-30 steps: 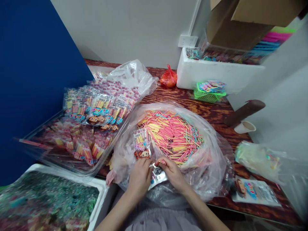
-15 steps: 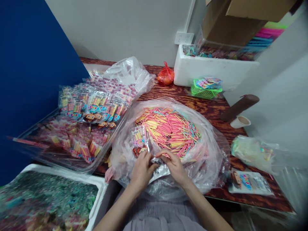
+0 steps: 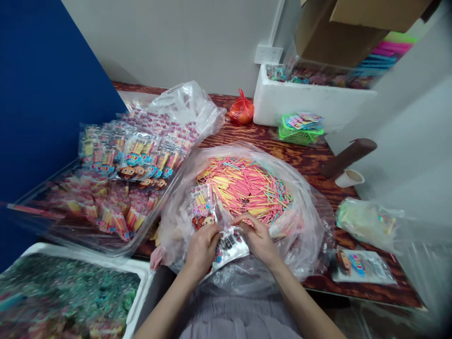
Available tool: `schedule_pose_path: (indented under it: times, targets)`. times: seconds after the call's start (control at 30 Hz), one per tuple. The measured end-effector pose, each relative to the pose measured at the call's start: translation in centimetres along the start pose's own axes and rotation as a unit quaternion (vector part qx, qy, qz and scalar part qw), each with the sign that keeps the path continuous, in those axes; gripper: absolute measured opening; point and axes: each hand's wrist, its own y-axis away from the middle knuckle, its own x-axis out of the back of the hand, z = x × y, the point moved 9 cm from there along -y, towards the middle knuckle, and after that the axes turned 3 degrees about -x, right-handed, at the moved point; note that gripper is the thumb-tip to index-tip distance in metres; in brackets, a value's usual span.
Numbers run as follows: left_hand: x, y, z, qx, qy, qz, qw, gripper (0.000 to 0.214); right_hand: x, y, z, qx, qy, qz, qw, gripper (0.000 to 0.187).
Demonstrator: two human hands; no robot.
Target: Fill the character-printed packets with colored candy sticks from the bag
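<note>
My left hand (image 3: 200, 248) and my right hand (image 3: 258, 238) are closed on a small printed packet (image 3: 230, 243) with a barcode, held over the near edge of a big clear plastic bag (image 3: 310, 226). The bag holds a heap of pink, yellow and green sticks (image 3: 245, 186). A filled packet with a cartoon face (image 3: 202, 208) leans inside the bag just beyond my left hand.
A clear tray (image 3: 70, 238) of filled packets lies at left, with more packets (image 3: 130, 155) stacked behind. White foam boxes stand at near left (image 3: 141, 270) and back right (image 3: 310, 101). A green basket (image 3: 300, 132), paper cup (image 3: 349, 178), orange bag (image 3: 241, 111) and an empty packet (image 3: 362, 267) are on the wooden table.
The view has shifted slightly. Both hands stay at the packet, which has turned so its barcode side shows between the fingers.
</note>
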Motion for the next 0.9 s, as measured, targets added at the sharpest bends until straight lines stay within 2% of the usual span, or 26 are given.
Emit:
schedule_pose_path:
  times: [0.17, 0.33, 0.47, 0.67, 0.8, 0.9]
  targets:
    - [2.0, 0.1, 0.4, 0.000, -0.009, 0.027, 1.000, 0.026, 0.1, -0.5, 0.2, -0.008, 0.000, 0.004, 1.000, 0.015]
    - [5.2, -0.1, -0.9, 0.041, 0.050, 0.122, 0.990, 0.016, 0.2, -1.1, 0.3, -0.009, 0.000, 0.008, 1.000, 0.015]
    - [6.6, -0.4, -1.9, 0.060, 0.108, 0.169, 0.978, 0.021, 0.1, -1.4, 0.2, -0.010, 0.009, 0.005, 1.000, 0.016]
    - [6.2, -1.5, -2.9, 0.115, 0.220, 0.167, 0.954, 0.021, 0.2, -3.4, 1.9, -0.068, -0.001, 0.003, 0.998, 0.019]
    - [5.6, -2.0, -3.9, 0.159, 0.283, 0.190, 0.927, 0.021, 1.6, -6.8, 3.4, -0.071, 0.158, 0.042, 0.984, 0.011]
    - [5.6, -2.5, -4.1, 0.160, 0.281, 0.197, 0.926, 0.023, 2.7, -8.9, 3.9, -0.072, 0.229, 0.072, 0.968, 0.011]
